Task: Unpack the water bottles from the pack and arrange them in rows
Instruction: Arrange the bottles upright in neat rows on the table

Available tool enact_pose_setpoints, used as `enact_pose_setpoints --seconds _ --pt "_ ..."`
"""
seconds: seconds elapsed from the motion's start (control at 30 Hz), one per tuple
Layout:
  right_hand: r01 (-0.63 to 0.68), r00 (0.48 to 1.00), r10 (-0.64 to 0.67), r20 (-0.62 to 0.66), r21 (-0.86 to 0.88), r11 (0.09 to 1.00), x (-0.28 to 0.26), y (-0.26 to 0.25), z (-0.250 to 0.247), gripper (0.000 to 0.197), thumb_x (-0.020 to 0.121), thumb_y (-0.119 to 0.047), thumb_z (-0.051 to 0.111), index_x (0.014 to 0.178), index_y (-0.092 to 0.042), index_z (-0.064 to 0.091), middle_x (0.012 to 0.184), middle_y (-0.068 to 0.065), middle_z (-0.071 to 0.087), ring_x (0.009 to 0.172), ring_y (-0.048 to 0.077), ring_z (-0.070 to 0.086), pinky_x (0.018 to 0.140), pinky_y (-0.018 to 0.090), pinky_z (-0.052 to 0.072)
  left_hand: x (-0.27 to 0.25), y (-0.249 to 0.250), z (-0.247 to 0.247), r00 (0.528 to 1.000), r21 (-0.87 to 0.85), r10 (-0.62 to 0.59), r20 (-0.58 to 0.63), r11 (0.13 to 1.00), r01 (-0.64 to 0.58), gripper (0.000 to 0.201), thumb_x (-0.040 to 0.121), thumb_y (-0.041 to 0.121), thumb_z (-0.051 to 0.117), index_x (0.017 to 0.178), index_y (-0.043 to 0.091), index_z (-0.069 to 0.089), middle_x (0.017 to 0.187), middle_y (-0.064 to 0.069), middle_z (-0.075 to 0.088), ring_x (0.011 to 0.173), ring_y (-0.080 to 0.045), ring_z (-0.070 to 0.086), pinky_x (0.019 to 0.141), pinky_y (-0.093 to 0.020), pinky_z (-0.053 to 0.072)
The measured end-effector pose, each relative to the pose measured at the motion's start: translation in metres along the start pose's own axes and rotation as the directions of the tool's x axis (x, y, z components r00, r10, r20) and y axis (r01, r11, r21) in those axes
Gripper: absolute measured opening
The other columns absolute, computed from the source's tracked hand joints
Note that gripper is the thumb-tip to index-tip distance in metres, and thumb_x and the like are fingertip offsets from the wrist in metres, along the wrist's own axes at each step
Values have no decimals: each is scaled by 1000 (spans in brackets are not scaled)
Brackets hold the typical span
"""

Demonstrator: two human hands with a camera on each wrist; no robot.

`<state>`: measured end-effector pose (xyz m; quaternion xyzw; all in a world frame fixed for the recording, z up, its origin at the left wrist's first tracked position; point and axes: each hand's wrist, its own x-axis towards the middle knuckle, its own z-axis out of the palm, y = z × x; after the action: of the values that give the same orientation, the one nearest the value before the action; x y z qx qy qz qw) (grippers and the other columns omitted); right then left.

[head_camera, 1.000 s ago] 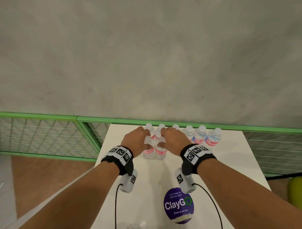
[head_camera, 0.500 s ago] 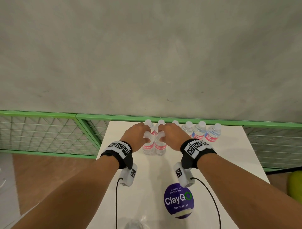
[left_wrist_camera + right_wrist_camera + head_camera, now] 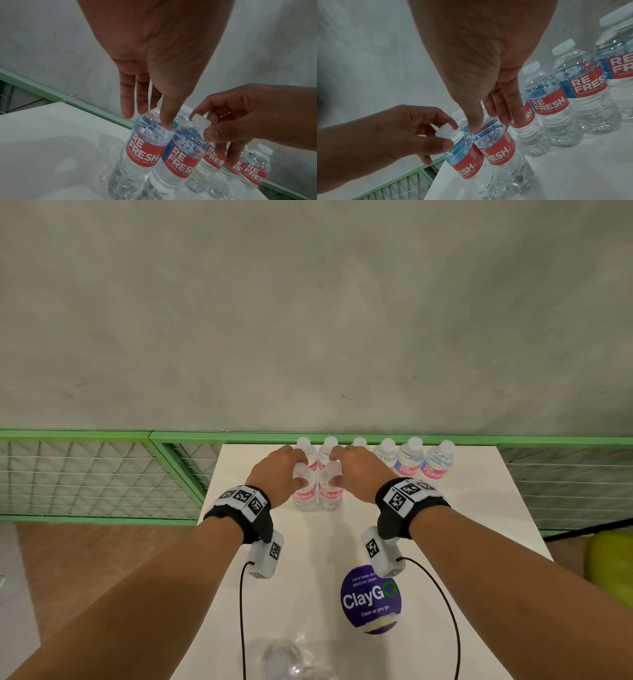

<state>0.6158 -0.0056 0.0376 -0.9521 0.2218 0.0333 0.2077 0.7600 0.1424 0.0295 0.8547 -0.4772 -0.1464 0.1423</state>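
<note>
Two clear REFRESH water bottles stand side by side on the white table [image 3: 462, 525], just in front of a back row of several bottles [image 3: 409, 462] along the far edge. My left hand [image 3: 299, 474] pinches the left bottle [image 3: 305, 496] at its white cap [image 3: 443, 130] with thumb and fingers. My right hand [image 3: 334, 472] pinches the right bottle [image 3: 330, 496] at its cap [image 3: 200, 120] the same way. Both bottles are upright, touching each other, with their bases on the table.
Crumpled clear pack wrap [image 3: 291, 659] lies at the table's near edge. A purple ClayGo sticker [image 3: 371, 599] marks the table. A green mesh fence [image 3: 102, 474] borders the table's left and far sides under a grey wall. A yellow-green object [image 3: 609, 566] sits at the right.
The head view has tilted up slightly. Both hands stay on the two front bottles' caps, and the bottles keep about the same place before the back row.
</note>
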Motion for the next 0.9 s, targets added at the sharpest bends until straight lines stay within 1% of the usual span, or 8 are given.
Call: enact_pose_setpoints --seconds 0.1,0.2,0.3,0.43,0.5,0.6,0.77,0.9 --pt "-34 999 34 -4 -11 999 -10 -3 -10 60 86 -35 70 137 -15 44 122 8 61 107 29 61 87 45 52 -4 -1 -5 999 -44 -32 30 999 33 59 80 35 79 133 26 53 123 2 57 108 -23 59 93 -43 51" --pt "-65 997 63 -33 -47 997 -28 -9 -24 69 85 -38 71 138 -14 36 120 11 61 105 32 61 83 43 53 -20 4 -19 1000 -68 -24 -6 997 23 72 77 35 83 139 20 48 130 -6 55 111 -27 59 94 -45 51" --pt "-64 996 60 -64 -66 996 -54 -21 -42 68 84 -37 72 137 -11 37 122 15 60 110 35 60 86 43 51 -46 16 -39 996 -112 4 -84 994 -13 65 76 32 85 130 15 53 121 -9 57 96 -25 61 87 -39 53" --pt "-48 993 39 -108 -82 995 -99 -39 -56 59 87 -40 69 132 -11 45 123 15 60 112 34 58 89 42 50 -97 34 -58 991 -115 30 -128 992 -44 44 80 36 81 113 15 61 103 -3 64 80 -18 59 75 -29 46" --pt "-22 994 11 -111 -94 995 -128 -50 -53 52 89 -41 67 129 -12 52 123 12 61 112 32 57 90 40 48 -133 44 -59 995 -131 49 -83 990 -59 37 83 40 78 107 15 64 94 0 66 79 -19 61 72 -27 45" --pt "4 997 -8 -71 -58 998 -176 -66 -36 41 91 -42 65 120 -14 61 115 7 65 105 26 60 87 36 46 -188 53 -49 997 -100 81 7 992 -80 31 87 37 75 109 16 67 94 2 68 82 -19 62 75 -28 48" --pt "62 995 -59 85 -37 997 -243 -97 11 37 86 -50 68 109 -21 68 103 -3 66 88 16 56 82 31 48 -255 51 -13 978 26 76 196 996 -82 43 88 21 73 129 17 63 119 -5 65 96 -22 61 90 -31 48" --pt "118 975 -105 195 -55 991 -273 -117 53 40 86 -48 70 117 -23 66 106 0 65 94 20 59 80 30 46 -286 45 18 967 58 46 249 996 -62 53 84 18 75 134 23 59 128 -6 59 104 -23 57 96 -32 44"
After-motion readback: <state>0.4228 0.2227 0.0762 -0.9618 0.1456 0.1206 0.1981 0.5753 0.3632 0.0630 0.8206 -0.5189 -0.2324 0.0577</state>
